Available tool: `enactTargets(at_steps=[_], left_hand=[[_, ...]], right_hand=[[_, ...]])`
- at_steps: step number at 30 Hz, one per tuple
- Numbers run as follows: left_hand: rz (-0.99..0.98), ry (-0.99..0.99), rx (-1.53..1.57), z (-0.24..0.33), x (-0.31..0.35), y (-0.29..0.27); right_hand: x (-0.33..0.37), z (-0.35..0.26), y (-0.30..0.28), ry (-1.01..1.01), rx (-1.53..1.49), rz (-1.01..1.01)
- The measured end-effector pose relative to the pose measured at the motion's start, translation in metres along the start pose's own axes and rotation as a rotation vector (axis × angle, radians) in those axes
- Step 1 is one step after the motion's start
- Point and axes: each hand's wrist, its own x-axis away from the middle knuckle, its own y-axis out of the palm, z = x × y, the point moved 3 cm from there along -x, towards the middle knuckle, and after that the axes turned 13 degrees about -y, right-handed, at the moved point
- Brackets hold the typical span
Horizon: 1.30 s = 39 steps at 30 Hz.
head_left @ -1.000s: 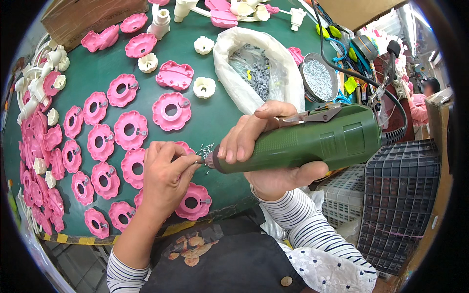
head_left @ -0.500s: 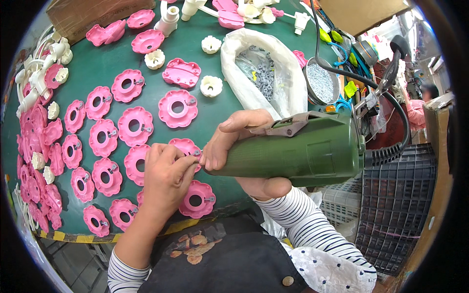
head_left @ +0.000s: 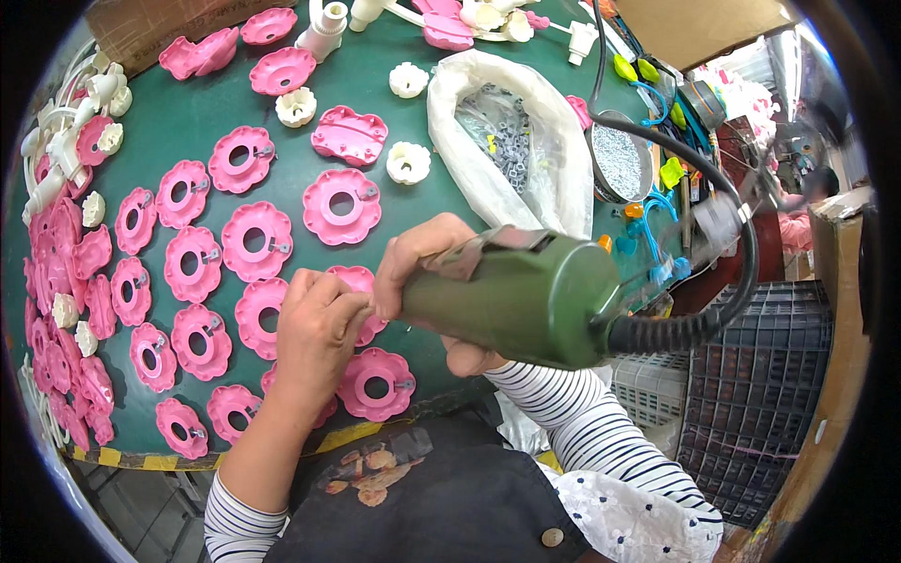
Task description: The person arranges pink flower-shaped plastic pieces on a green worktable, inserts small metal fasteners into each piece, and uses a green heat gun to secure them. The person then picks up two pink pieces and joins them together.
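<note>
My right hand [head_left: 427,272] is wrapped round a green electric screwdriver [head_left: 516,305], its black cord leading away at the right. The tool lies tilted over the table, its tip hidden by my fingers. Close against that tip, the fingers of my left hand [head_left: 324,324] are pinched together; whatever is in them is too small to make out. Beneath the hands is a pink flower-shaped plastic plate [head_left: 355,281], partly covered. Similar pink plates with round holes and small grey clips, such as one plate [head_left: 375,385] beside my left hand, lie in rows on the table.
A white plastic bag [head_left: 450,122] of small grey clips and a round tin [head_left: 619,159] of small metal parts stand on the green table [head_left: 375,75]. Pink and white parts heap up at the left. Dark plastic crates [head_left: 751,403] stand at the right.
The screwdriver's cord end has swung left and toward me, so the tool looks foreshortened. My right hand has turned with it; my left hand stays pinched at nearly the same spot.
</note>
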Motion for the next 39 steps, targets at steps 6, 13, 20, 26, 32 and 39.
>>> enactTargets(at_steps=[6, 13, 20, 26, 32, 39], left_hand=[[-0.018, -0.005, 0.002, 0.003, -0.001, -0.002], [-0.074, -0.022, -0.03, 0.017, 0.001, -0.018], [-0.117, -0.04, -0.06, 0.024, 0.018, -0.03], [-0.097, -0.035, -0.091, 0.03, 0.03, -0.036], [-0.112, -0.139, 0.114, 0.022, 0.048, -0.029], [-0.166, -0.252, 0.422, 0.014, 0.069, -0.027]], right_hand=[[-0.001, -0.001, 0.0, -0.101, -0.213, 0.101], [0.002, -0.023, 0.009, -0.216, -0.185, 0.091], [0.008, -0.03, 0.023, -0.318, -0.264, 0.096], [0.021, -0.042, 0.026, -0.125, -0.164, 0.058], [0.027, -0.041, 0.033, -0.321, -0.245, 0.105], [0.039, -0.052, 0.036, -0.355, -0.315, 0.322]])
